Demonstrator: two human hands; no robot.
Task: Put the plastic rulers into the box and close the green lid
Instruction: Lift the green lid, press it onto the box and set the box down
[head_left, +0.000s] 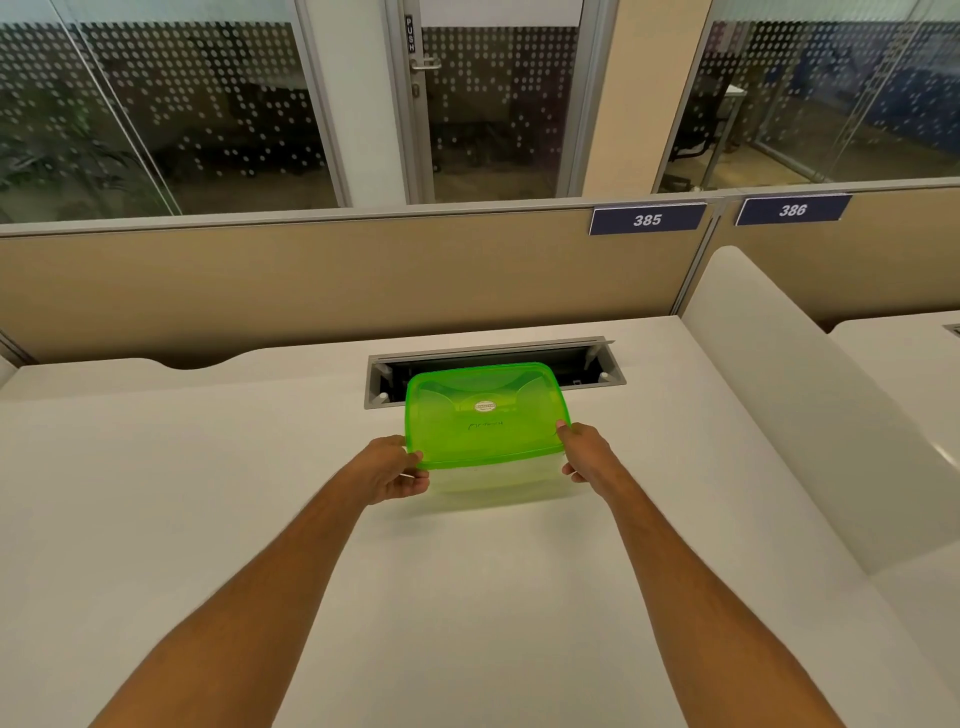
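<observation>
- My left hand (396, 470) is gripping the translucent green plastic lid (485, 415) at its near-left corner.
- My right hand (584, 453) is pinching its right edge.
- The lid is sitting on the clear plastic box (498, 486) on the white desk (208, 493).

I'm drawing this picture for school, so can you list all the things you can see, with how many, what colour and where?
green lid: one, see-through green, on top of the box, near the middle of the desk
box: one, clear, under the lid, on the desk; its contents cannot be made out
desk: one, white, fills the foreground
cable slot: one, grey rim, dark inside, in the desk behind the box
partition: one, beige, behind the desk
number signs: two, dark blue, 385 and 386, on the partition
glass door: one, marked PUSH, in the background
left hand: grips the lid's left edge
right hand: grips the lid's right edge
</observation>
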